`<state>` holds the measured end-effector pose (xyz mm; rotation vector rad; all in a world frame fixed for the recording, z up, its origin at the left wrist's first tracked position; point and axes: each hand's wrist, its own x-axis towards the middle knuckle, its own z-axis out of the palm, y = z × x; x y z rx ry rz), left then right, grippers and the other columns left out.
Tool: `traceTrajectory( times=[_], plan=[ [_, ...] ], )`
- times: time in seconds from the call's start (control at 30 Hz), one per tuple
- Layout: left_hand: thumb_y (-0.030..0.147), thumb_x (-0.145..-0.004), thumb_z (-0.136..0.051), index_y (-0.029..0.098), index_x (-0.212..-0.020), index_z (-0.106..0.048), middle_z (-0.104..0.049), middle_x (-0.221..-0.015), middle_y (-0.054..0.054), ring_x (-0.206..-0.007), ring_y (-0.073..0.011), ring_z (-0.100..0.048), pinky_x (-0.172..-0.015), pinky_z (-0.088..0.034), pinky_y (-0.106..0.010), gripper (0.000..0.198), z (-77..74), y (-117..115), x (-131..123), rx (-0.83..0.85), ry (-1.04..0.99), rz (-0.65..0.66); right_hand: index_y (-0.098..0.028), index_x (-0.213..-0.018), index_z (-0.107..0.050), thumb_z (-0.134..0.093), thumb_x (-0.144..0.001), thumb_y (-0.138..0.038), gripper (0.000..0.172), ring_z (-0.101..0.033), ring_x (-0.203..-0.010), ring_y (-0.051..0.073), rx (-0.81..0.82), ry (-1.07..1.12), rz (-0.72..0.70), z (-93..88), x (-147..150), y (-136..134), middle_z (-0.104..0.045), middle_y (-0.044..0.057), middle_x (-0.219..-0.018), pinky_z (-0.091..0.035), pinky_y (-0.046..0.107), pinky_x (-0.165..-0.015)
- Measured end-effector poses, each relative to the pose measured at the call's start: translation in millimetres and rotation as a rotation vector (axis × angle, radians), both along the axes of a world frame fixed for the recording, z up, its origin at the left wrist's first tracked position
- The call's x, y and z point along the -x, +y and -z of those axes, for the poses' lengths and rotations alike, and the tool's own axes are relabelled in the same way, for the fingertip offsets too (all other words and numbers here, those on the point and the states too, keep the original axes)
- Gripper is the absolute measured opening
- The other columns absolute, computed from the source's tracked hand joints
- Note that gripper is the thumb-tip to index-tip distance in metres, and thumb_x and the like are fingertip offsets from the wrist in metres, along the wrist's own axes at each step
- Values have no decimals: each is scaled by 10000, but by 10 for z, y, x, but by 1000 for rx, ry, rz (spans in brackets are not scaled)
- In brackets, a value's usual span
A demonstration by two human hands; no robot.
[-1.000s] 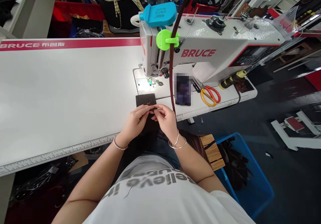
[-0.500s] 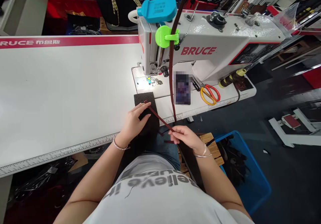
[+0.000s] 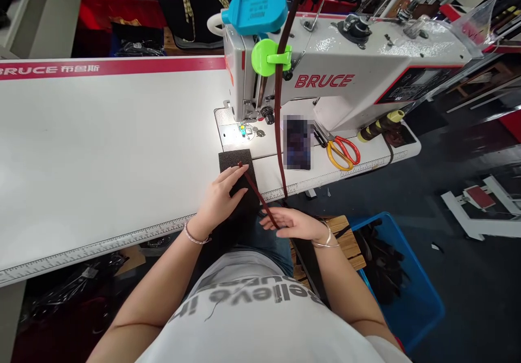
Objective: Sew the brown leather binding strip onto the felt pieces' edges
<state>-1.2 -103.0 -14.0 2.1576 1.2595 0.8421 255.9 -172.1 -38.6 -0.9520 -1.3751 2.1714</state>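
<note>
A narrow dark red strip (image 3: 256,192) runs slantwise from my left hand (image 3: 222,196) to my right hand (image 3: 293,223). My left hand lies with fingers stretched over a black textured piece of material (image 3: 236,158), its fingertips pressing the strip's upper end against it. That black piece hangs over the table's front edge toward my lap. Below the edge, the strip crosses the fingers of my right hand and runs in beside the thumb, loosely held. Another brownish-red strip (image 3: 278,119) hangs down from above, through a green clip (image 3: 268,58) on the sewing machine (image 3: 325,59).
On the white table (image 3: 122,146), a dark pixelated rectangle (image 3: 298,143) lies beside scissors (image 3: 342,151) with red and yellow handles. A thread spool (image 3: 380,126) is farther right. A blue bin (image 3: 423,303) with dark pieces stands beside a wooden stool (image 3: 345,243).
My right hand has shifted slightly left and down along the strip, its fingers straighter and looser than before. My left hand stays over the black piece.
</note>
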Motion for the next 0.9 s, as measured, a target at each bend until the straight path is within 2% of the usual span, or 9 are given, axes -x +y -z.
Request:
traceTrajectory(
  times=[0.1, 0.23, 0.37, 0.47, 0.53, 0.6, 0.73, 0.83, 0.9],
  plan=[
    [222, -924, -530, 207, -1402, -491, -578, -1375, -105, -1299, -236, -542, -1096, -472, -430, 480, -13, -1, -1, -3, 8, 28, -182, -1311, -520, -763, -771, -414, 636, -701, -973, 149, 16, 62, 220, -93, 414, 177, -668, 110, -1159, -578, 329, -904],
    [221, -945, -497, 218, -1425, -461, -583, -1352, -111, -1275, -233, -551, -1094, -466, -443, 481, -24, 13, -8, -8, 2, 64, -157, -1142, -596, -741, -751, -492, 535, -711, -725, 134, -26, -56, 502, -303, 754, 411, -677, 47, -929, -615, 256, -658],
    [215, -953, -480, 225, -1437, -445, -581, -1355, -115, -1299, -238, -529, -1112, -446, -451, 486, -22, 24, -17, -22, -1, 95, -151, -955, -642, -674, -813, -458, 340, -658, -583, 109, -206, -266, 595, -400, 895, 560, -670, 26, -800, -573, 222, -547],
    [206, -963, -451, 235, -1481, -376, -555, -1388, -125, -1317, -245, -509, -1131, -420, -474, 524, -20, 27, -33, -31, 26, 113, -164, -854, -675, -610, -875, -349, 197, -640, -621, 120, -461, -476, 590, -436, 920, 628, -687, 40, -771, -550, 242, -612],
    [205, -969, -440, 214, -1530, -265, -517, -1419, -149, -1339, -248, -481, -1126, -426, -469, 588, -15, 38, -47, -33, 44, 102, -170, -825, -695, -601, -884, -303, 173, -633, -693, 139, -635, -610, 597, -453, 916, 678, -695, 50, -784, -530, 265, -685],
    [215, -967, -453, 182, -1546, -197, -471, -1453, -173, -1382, -268, -426, -1132, -416, -477, 633, -7, 66, -57, -42, 87, 79, -170, -831, -712, -601, -886, -289, 171, -619, -713, 147, -723, -693, 621, -452, 905, 744, -706, 58, -818, -511, 280, -711],
    [327, -937, -552, 128, -1504, -277, -436, -1476, -202, -1438, -342, -331, -1160, -362, -537, 661, 6, 170, -48, -66, 215, 48, -173, -905, -734, -605, -879, -298, 182, -640, -734, 155, -705, -698, 650, -393, 890, 912, -729, 68, -898, -519, 289, -737],
    [407, -917, -581, 113, -1455, -361, -455, -1456, -203, -1426, -367, -345, -1152, -367, -546, 651, -16, 255, -36, -71, 307, 46, -167, -996, -733, -591, -882, -304, 228, -661, -828, 170, -695, -679, 686, -352, 899, 1029, -729, 84, -986, -537, 296, -797],
    [397, -934, -548, 99, -1399, -435, -483, -1424, -198, -1412, -371, -361, -1149, -371, -536, 564, -45, 306, -36, -89, 362, 60, -151, -1055, -722, -580, -885, -301, 268, -662, -862, 174, -678, -680, 703, -340, 909, 1091, -720, 99, -1015, -543, 295, -806]
  ],
)
